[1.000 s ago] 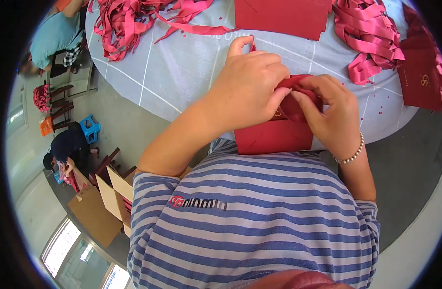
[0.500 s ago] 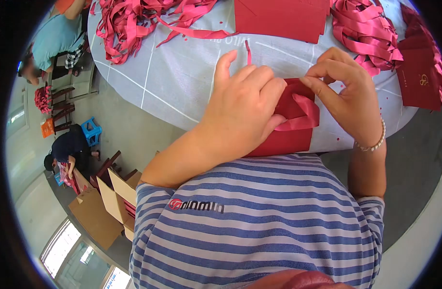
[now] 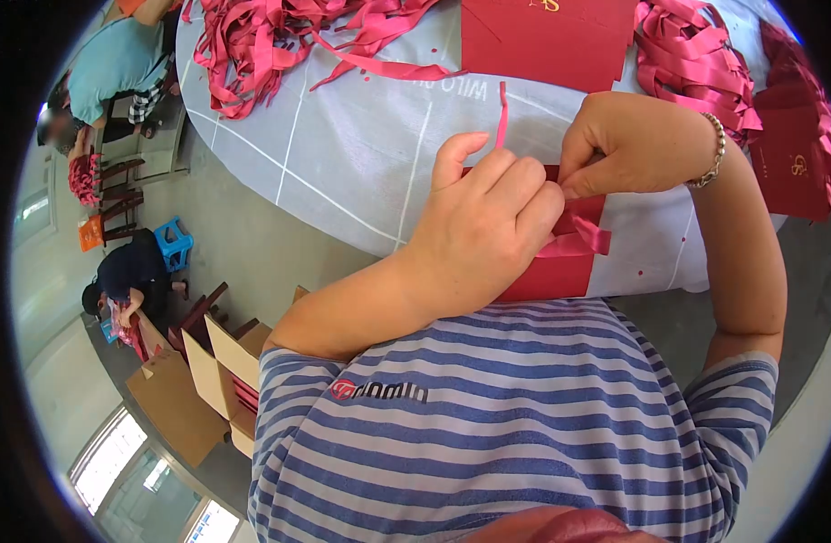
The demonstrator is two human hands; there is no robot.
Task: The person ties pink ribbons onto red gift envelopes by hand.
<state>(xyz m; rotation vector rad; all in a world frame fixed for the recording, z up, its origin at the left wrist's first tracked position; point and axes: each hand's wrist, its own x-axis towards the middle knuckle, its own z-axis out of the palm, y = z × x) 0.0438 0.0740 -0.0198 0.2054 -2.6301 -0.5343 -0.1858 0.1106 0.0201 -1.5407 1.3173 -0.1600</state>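
Note:
A flat red paper bag (image 3: 549, 279) lies at the table's near edge, against my striped shirt. Over its upper part my left hand (image 3: 497, 213) is closed on a pink ribbon (image 3: 583, 237); a loop shows below the fingers and a thin end (image 3: 502, 116) sticks up behind them. My right hand (image 3: 628, 149), with a beaded bracelet at the wrist, pinches close beside the left fingertips at the bag's upper part. What lies between its thumb and finger is mostly hidden, apparently the ribbon.
Heaped pink ribbons (image 3: 253, 54) lie at the far left, and another ribbon bundle (image 3: 692, 63) at the far right. Stacked red paper bags (image 3: 547, 41) sit between them, with more bags (image 3: 796, 163) at right. Cardboard boxes (image 3: 176, 407), a blue stool (image 3: 173, 244) and co-workers are left.
My right hand has turned and come in leftward to meet the left fingertips. The ribbon loop has become smaller. The view has shifted slightly.

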